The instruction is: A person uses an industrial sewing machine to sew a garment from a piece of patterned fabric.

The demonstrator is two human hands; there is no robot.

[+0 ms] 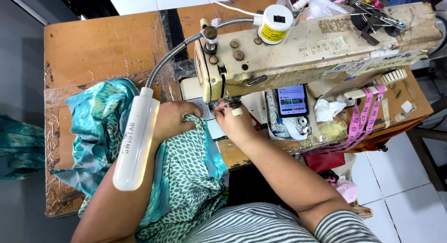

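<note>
Left hand (171,121) fingers press flat on teal fabric (186,164); right hand (235,123) fingers pinch it beneath the sewing machine (298,52) needle.

Bare forearms, and a grey-and-white striped short-sleeved top (260,224).

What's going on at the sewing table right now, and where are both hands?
A person sits at an old cream sewing machine on a worn wooden table. The left hand presses down on teal patterned fabric beside the needle area. The right hand is at the presser foot, fingers pinched close to the needle; what they pinch is too small to tell. A white gooseneck lamp hangs over the left forearm. A phone with a lit screen and a pink measuring tape lie to the right.
</note>
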